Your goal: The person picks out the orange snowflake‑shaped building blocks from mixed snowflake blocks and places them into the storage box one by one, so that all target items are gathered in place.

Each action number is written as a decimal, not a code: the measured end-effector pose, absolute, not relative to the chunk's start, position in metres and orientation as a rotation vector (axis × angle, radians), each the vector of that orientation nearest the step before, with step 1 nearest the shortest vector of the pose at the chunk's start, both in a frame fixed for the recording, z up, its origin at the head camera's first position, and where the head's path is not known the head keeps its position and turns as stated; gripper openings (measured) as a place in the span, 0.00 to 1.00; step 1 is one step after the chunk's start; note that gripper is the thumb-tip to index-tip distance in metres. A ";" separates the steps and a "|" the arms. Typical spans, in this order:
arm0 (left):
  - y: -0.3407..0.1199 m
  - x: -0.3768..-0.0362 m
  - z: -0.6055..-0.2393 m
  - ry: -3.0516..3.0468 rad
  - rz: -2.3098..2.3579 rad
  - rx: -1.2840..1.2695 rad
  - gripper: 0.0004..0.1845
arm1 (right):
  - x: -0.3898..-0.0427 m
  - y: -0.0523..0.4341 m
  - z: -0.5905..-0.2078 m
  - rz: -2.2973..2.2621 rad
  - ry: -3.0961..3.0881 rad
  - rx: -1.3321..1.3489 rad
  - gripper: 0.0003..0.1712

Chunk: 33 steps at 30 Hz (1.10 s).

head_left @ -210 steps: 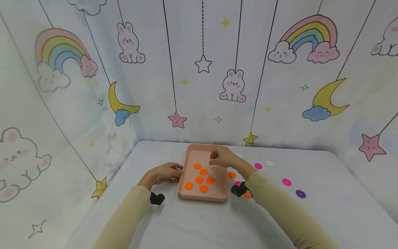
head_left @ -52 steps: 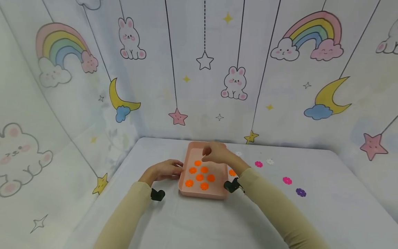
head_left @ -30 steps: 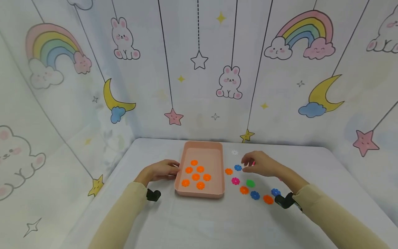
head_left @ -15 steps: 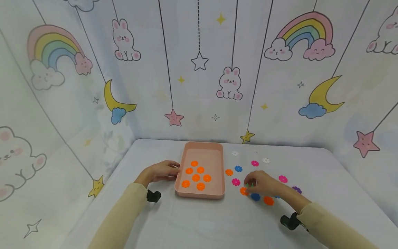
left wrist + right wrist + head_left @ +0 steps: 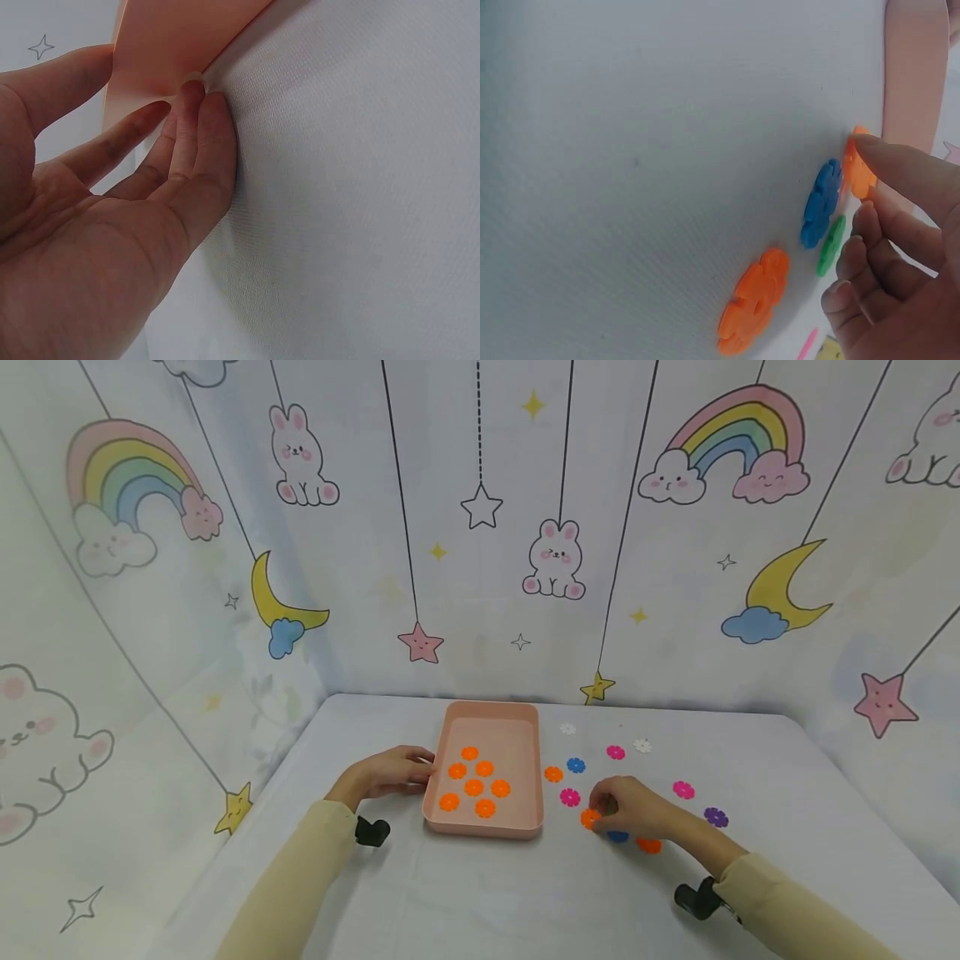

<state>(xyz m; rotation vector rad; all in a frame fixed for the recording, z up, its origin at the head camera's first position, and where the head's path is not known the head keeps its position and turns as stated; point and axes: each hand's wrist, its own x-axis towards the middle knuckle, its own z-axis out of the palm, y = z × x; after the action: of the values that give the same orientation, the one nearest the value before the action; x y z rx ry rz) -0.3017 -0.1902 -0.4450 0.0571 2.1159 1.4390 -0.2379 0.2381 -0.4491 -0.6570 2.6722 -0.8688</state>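
My left hand (image 5: 390, 771) rests with loosely extended fingers against the left side of a shallow pink tray (image 5: 525, 817). In the left wrist view its fingertips (image 5: 215, 112) touch the tray's outer wall (image 5: 176, 37) close to the tablecloth. Several orange flower-shaped plastic discs (image 5: 473, 787) lie flat inside the tray. To the tray's right, my right hand (image 5: 636, 808) pinches another orange flower-shaped disc (image 5: 861, 169) between thumb and forefinger, its other fingers curled. A blue disc (image 5: 822, 202) and a green disc (image 5: 832, 245) lie beside that hand, with a further orange disc (image 5: 751, 304) nearby.
Around the right hand are scattered pink (image 5: 570, 797), blue (image 5: 576, 765), purple (image 5: 716, 817) and white (image 5: 642, 746) flower discs. One orange disc (image 5: 553, 774) lies near the tray's right wall. A printed cloth backdrop (image 5: 480, 568) rises behind the white-covered table (image 5: 450, 893).
An orange disc has been added to the tray. My right hand has moved from over the tray to the discs at right and now pinches an orange one. The left hand stays at the tray.
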 end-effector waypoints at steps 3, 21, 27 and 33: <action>-0.191 -0.302 -0.446 2.111 1.443 0.055 0.26 | -0.239 0.238 -0.450 -0.863 2.679 -0.640 0.14; -0.192 -0.303 -0.447 2.104 1.445 0.064 0.26 | -0.252 0.223 -0.414 -0.949 2.656 -0.768 0.04; -0.192 -0.304 -0.445 2.100 1.446 0.069 0.26 | -0.272 0.195 -0.381 -0.981 2.632 -0.824 0.03; -0.192 -0.304 -0.443 2.101 1.437 0.059 0.27 | -0.297 0.155 -0.369 -0.978 2.631 -0.768 0.03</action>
<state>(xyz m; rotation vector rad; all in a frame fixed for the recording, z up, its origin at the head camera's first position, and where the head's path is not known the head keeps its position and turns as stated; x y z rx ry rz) -0.3036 -0.1922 -0.4425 0.0587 2.1015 1.4365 -0.2973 0.1554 -0.3694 -0.7679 2.6307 -0.9780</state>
